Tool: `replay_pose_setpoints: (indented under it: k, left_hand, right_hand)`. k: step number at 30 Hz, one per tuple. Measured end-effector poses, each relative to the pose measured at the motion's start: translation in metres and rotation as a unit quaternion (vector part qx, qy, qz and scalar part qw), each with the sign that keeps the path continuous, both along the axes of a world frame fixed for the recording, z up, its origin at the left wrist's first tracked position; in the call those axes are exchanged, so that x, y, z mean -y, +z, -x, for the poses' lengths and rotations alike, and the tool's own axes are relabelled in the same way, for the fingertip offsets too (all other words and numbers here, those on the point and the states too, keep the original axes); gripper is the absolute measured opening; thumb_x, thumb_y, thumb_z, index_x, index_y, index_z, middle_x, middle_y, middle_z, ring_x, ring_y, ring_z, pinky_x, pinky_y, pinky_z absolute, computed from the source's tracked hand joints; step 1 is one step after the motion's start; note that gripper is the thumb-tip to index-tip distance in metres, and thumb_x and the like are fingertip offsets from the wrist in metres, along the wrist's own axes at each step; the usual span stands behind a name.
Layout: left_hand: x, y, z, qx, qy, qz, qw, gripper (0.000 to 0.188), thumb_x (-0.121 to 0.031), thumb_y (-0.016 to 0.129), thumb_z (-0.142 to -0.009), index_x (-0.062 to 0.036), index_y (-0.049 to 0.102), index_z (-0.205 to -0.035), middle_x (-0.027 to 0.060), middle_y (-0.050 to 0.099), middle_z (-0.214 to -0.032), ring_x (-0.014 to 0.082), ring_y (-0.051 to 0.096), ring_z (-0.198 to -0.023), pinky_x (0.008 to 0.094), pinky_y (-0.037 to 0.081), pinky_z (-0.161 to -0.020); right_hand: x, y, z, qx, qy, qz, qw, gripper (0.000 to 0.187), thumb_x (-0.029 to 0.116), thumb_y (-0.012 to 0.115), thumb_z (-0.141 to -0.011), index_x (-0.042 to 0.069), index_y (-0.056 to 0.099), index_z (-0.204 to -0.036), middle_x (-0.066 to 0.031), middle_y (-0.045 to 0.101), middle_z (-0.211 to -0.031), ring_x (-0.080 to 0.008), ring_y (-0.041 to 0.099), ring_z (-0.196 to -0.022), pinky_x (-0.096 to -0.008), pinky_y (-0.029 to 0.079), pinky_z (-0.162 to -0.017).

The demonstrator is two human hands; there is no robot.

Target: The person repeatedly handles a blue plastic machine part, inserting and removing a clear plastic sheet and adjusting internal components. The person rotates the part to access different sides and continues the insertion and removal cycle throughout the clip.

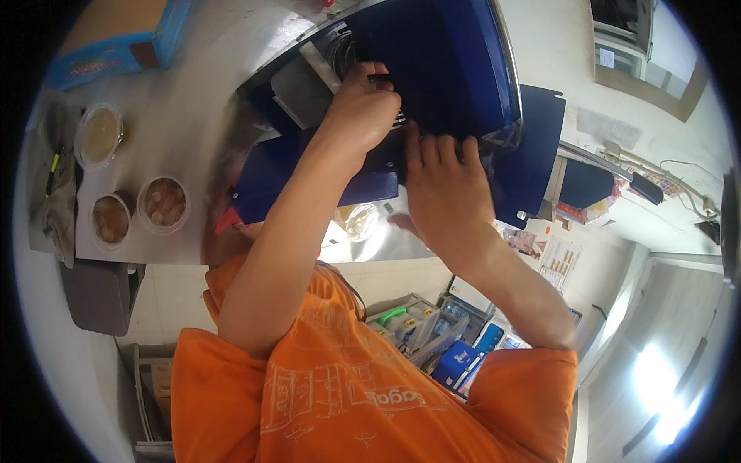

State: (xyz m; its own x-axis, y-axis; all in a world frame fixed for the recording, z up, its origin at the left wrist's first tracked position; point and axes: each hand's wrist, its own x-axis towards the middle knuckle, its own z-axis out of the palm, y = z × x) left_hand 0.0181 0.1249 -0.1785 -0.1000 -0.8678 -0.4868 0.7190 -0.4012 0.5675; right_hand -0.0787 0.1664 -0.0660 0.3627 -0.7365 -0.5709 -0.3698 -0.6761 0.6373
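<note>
Overhead, at one o'clock, the blue case (463, 69) stands open. At twelve, the left hand (361, 104) reaches inside it, fingers closed on a small dark piece (379, 77) (looped wires (340, 52) sit just beside, at the hand's eleven). At two, the right hand (448, 185) lies open, fingers extended against the case. Three tubs (164, 205) occupy the table (185, 116) from nine to ten.
</note>
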Motion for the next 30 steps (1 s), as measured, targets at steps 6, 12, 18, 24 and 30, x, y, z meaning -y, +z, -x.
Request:
replay_pose_setpoints:
  k: [6,12,18,24,30]
  left_hand:
    - [0.001,0.000,-0.006,0.015,-0.015,0.007,1.000,0.057,0.001,0.057,-0.072,-0.0021,0.054,-0.129,0.0089,0.057,-0.115,0.0190,0.055,-0.101,0.0296,0.044,-0.088]
    - [-0.001,0.001,-0.005,-0.020,-0.022,-0.006,1.000,0.058,0.001,0.056,-0.072,-0.0019,0.053,-0.129,0.0078,0.056,-0.113,0.0178,0.054,-0.099,0.0283,0.044,-0.086]
    - [0.004,-0.005,0.004,0.042,0.010,-0.011,0.999,0.034,-0.007,0.064,-0.085,-0.0025,0.058,-0.119,0.0042,0.060,-0.098,0.0141,0.057,-0.087,0.0263,0.044,-0.079]
    - [0.002,-0.002,0.018,0.113,0.021,-0.030,0.993,0.033,-0.025,0.066,-0.097,0.0029,0.060,-0.112,0.0136,0.065,-0.101,0.0225,0.064,-0.093,0.0339,0.050,-0.082]
    - [0.003,0.003,0.026,0.150,0.048,-0.061,0.986,0.028,-0.023,0.063,-0.098,0.0036,0.061,-0.108,0.0189,0.066,-0.100,0.0286,0.065,-0.094,0.0386,0.049,-0.084]
  right_hand:
    - [0.002,-0.016,-0.008,-0.051,-0.048,0.006,0.998,0.091,0.050,0.084,-0.064,-0.002,0.056,-0.133,-0.0074,0.058,-0.120,-0.0229,0.050,-0.113,-0.0432,0.037,-0.101]
    - [-0.005,-0.020,-0.001,0.009,-0.041,0.040,0.998,0.090,0.049,0.085,-0.063,0.008,0.054,-0.138,-0.0061,0.057,-0.118,-0.0231,0.050,-0.114,-0.0467,0.036,-0.105]
    - [-0.003,-0.025,-0.001,0.010,-0.049,0.059,0.997,0.090,0.047,0.086,-0.060,0.016,0.054,-0.138,-0.0059,0.056,-0.116,-0.0235,0.050,-0.113,-0.0474,0.037,-0.102]
    - [-0.004,-0.021,0.004,0.087,-0.054,0.065,0.993,0.047,0.029,0.065,-0.082,0.008,0.061,-0.124,-0.0136,0.056,-0.120,-0.0285,0.051,-0.116,-0.0496,0.036,-0.103]
    - [-0.005,-0.024,0.006,0.122,-0.010,0.080,0.989,0.046,0.027,0.063,-0.084,0.006,0.062,-0.125,-0.0157,0.053,-0.131,-0.0309,0.049,-0.121,-0.0517,0.036,-0.105]
